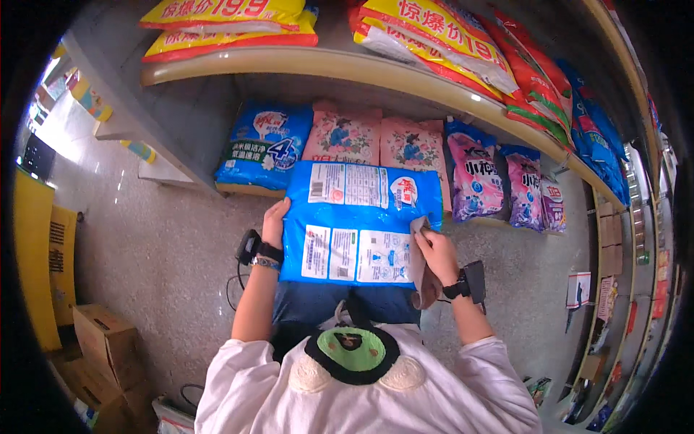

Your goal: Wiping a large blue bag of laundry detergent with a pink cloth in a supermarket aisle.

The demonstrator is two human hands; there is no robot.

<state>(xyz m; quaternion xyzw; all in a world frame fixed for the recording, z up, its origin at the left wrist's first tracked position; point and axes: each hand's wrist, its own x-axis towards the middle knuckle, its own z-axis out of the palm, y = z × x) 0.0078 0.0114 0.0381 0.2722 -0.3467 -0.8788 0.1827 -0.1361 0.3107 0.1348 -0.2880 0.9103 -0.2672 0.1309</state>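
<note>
A large blue plastic bag of laundry detergent (pixel 347 217) lies across my lap, its printed back side facing up. My left hand (pixel 276 219) grips the bag's left edge. In my right hand (pixel 436 252) is a brown-grey cloth (pixel 420 271), pressed against the bag's right edge. The cloth's lower end hangs down past the bag's corner. Beyond the held bag, on the low shelf, stand another blue detergent bag (pixel 265 144) and two pink floral bags (pixel 344 133), (pixel 413 144), partly hidden behind the one I hold.
Purple-and-pink detergent bags (pixel 477 173) stand farther right on the low shelf. Above them, a curved shelf edge (pixel 325 57) juts out under yellow-and-red bags (pixel 227 46). Cardboard boxes (pixel 105 342) sit on the floor at lower left, near a yellow stand (pixel 35 260). Stocked shelving (pixel 612 260) lines the right side.
</note>
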